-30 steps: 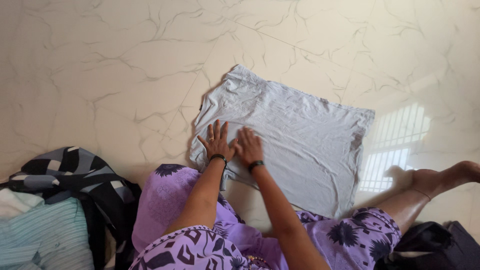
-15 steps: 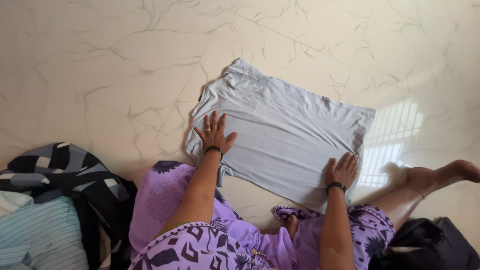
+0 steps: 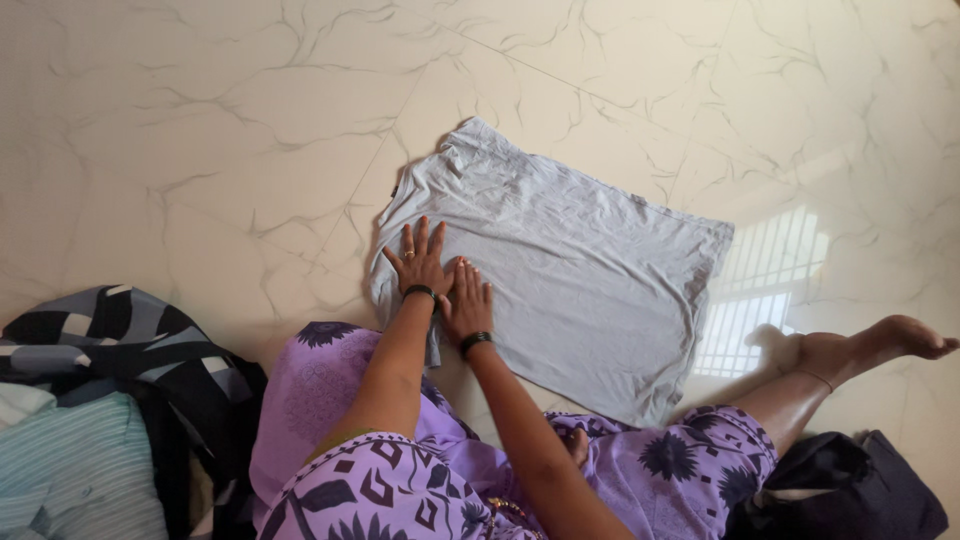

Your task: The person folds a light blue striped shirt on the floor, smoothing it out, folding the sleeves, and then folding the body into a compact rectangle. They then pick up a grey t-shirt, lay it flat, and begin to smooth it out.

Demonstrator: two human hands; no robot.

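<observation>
Fabric of a pale grey garment [image 3: 570,270] lies spread flat on the white marbled floor [image 3: 200,130], and both hands rest on its near-left part, close to the edge nearest the person. Left hand [image 3: 420,262] lies palm down with the fingers spread and pointing away from the body, a ring on one finger and a dark band at the wrist. Right hand [image 3: 468,303] lies palm down too, just beside the left and touching it or nearly so, its fingers flat and close together, a dark band at its wrist as well. Neither hand pinches or grips the cloth; both simply press on it. Most of the garment stretches away to the right of the hands, toward a bright patch of window light on the floor. Left of the garment, well apart from it, sits a heap of folded clothes [image 3: 90,400], dark checked and pale striped. Right of the garment, a bare foot [image 3: 880,345] rests on the floor beside a dark bundle [image 3: 850,490].
</observation>
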